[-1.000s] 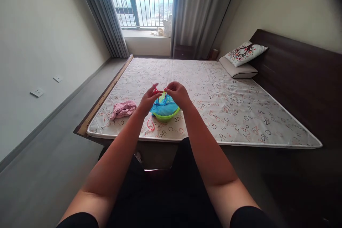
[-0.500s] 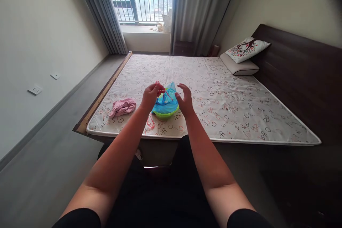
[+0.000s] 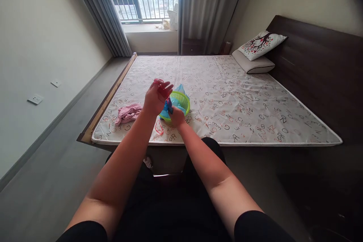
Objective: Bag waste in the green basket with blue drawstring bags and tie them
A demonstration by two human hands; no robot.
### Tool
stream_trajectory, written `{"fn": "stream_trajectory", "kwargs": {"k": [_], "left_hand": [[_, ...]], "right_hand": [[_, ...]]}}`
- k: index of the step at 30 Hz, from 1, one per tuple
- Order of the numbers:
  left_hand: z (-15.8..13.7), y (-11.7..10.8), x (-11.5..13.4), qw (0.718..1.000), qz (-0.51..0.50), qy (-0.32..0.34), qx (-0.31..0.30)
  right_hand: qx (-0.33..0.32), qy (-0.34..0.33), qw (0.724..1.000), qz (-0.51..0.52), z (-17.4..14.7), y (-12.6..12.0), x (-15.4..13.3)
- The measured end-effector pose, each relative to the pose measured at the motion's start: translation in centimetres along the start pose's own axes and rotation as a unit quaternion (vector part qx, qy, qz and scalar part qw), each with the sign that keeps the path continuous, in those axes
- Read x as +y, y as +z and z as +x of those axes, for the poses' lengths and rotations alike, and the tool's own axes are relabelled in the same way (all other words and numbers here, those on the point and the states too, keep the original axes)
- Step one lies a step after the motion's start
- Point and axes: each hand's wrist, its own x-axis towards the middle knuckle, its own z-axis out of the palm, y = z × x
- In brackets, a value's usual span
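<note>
My left hand is raised over the left side of a lime-green plastic basket. A thin red string loops at its thumb side and across the palm, and the fingers are partly spread. Lower and to the right, my right hand is closed on a slim dark blue object, perhaps scissors, just beside the left palm. Thin blue plastic lies in the basket and sticks up behind. Another length of red string rests on the mattress in front. My hands hide part of the basket.
The basket stands near the front edge of a letter-printed mattress. A crumpled pink cloth lies to its left. Far right, a tree-print pillow rests on a beige cushion by the dark headboard.
My right hand, open before, has moved left and down and closed on the dark blue object. My left hand has turned and its fingers have spread, with red string still at it.
</note>
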Motion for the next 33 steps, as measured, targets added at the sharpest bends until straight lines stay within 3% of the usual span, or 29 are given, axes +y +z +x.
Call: {"fn": "stream_trajectory", "kwargs": {"k": [4,8,10,12,15,19,23,25,28,30,33], "left_hand": [[0.1,-0.4,0.7,0.999,0.014,0.018,0.025],[0.0,-1.2,0.7,1.000,0.001,0.009,0.024],[-0.1,-1.2,0.7,1.000,-0.005,0.009,0.023],[-0.2,-0.8,0.8,1.000,-0.010,0.011,0.027],[-0.5,0.1,1.1,0.999,-0.015,0.023,0.036],[-0.8,0.5,1.7,0.997,0.026,0.045,0.049],[-0.6,-0.9,2.0,0.993,0.103,0.033,0.039],[-0.6,-1.6,1.7,0.982,0.176,0.041,0.046],[-1.1,-1.9,0.7,0.962,0.262,0.060,0.046],[-1.7,-1.7,-0.2,0.959,0.277,0.055,0.029],[-2.5,-1.5,-1.1,0.959,0.279,0.042,0.006]], "right_hand": [[-0.018,0.008,1.000,-0.019,-0.5,0.0,1.0],[0.134,-0.024,0.990,-0.035,-0.8,-1.3,0.8],[0.162,-0.043,0.986,-0.028,-0.7,-1.4,0.1],[0.105,-0.043,0.993,-0.018,-0.4,-0.9,-0.6],[-0.004,0.010,1.000,-0.011,0.3,0.5,-1.3],[-0.046,0.047,0.998,-0.019,0.7,0.5,-0.3],[-0.096,0.013,0.995,-0.021,0.3,-3.8,1.4],[-0.074,0.017,0.997,-0.014,0.0,-6.8,1.4],[0.008,-0.028,0.992,0.119,-0.5,-10.8,-0.4],[0.022,-0.079,0.970,0.229,-0.9,-12.5,-2.4],[0.032,-0.124,0.952,0.276,-1.4,-13.5,-5.0]]}}
